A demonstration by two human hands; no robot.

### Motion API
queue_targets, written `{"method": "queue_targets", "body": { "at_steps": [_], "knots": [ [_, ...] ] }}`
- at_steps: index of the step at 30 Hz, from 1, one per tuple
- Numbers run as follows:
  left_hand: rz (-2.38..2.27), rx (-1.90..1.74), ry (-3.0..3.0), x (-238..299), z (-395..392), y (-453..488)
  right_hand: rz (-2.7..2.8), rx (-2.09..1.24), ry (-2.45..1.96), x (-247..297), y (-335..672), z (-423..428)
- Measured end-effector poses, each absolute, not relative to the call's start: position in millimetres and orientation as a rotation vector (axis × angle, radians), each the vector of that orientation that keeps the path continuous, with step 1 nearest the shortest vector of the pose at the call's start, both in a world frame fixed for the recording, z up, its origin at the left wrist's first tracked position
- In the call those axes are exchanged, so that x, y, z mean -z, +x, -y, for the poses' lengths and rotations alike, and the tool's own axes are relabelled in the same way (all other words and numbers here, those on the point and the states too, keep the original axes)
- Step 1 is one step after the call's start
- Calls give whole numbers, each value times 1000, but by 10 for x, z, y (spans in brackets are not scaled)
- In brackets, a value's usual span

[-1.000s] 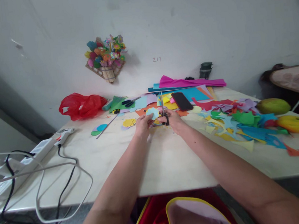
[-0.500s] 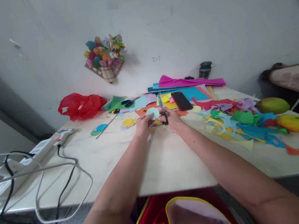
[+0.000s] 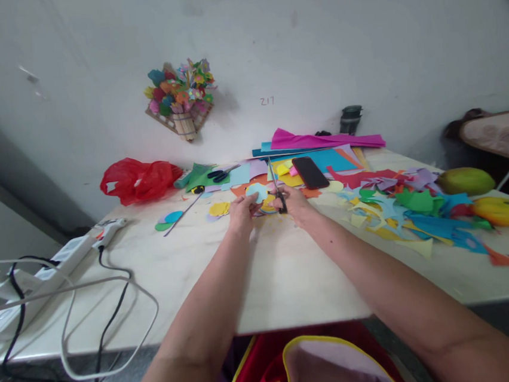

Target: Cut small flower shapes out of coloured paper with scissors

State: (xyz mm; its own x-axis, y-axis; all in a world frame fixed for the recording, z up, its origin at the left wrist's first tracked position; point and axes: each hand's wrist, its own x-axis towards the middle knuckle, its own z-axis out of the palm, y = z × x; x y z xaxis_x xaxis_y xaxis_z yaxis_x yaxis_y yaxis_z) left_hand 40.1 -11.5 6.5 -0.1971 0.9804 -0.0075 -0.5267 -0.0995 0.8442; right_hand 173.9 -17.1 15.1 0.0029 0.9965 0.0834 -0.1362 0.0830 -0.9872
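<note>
Between finger and thumb my left hand [image 3: 241, 213] pinches a pale blue paper piece [image 3: 257, 192] with a rounded outline. My right hand [image 3: 297, 205] grips black-handled scissors [image 3: 281, 200], their blades pointing up and away from me, just right of the paper. Whether the blades touch the paper I cannot tell. Under and behind the hands lie small coloured scraps, partly hidden. To the left of my left hand is a yellow scalloped paper shape [image 3: 219, 209]. Farther left sit a blue paper disc [image 3: 174, 217] and a green one [image 3: 162, 227].
A black phone [image 3: 310, 172] lies behind my right hand on coloured sheets. Paper offcuts [image 3: 418, 211] and mangoes [image 3: 502, 210] cover the right side. A second pair of scissors [image 3: 222, 173] and a red plastic bag [image 3: 139, 180] are at the back left; a power strip [image 3: 42, 283] with cables lies left.
The pale blue paper has turned slightly in my left hand and shifted a little left. The scissors' blades have tilted a little to the left. Both hands stay in nearly the same place.
</note>
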Motion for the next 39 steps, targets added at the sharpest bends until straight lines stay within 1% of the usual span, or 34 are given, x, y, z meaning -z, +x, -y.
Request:
{"method": "queue_targets", "body": {
  "at_steps": [10, 16, 20, 28, 35, 39],
  "knots": [
    [-907, -1566, 737, -52, 93, 334, 1285, -1199, -1150, -178, 1822, 208],
    [-865, -1584, 765, -36, 87, 295, 1467, -1349, -1073, -136, 1922, 192],
    [-851, -1585, 767, -36, 87, 280, 1539, -1391, -1009, -126, 1948, 190],
    [-863, -1540, 748, -37, 75, 279, 1436, -1247, -1051, -166, 1965, 169],
    [-784, -1534, 817, 17, 0, 118, 1781, -1297, -1122, -206, 2204, 112],
    [-793, -1529, 840, 37, -33, 45, 1951, -1306, -1078, -258, 2322, 120]
  ]
}}
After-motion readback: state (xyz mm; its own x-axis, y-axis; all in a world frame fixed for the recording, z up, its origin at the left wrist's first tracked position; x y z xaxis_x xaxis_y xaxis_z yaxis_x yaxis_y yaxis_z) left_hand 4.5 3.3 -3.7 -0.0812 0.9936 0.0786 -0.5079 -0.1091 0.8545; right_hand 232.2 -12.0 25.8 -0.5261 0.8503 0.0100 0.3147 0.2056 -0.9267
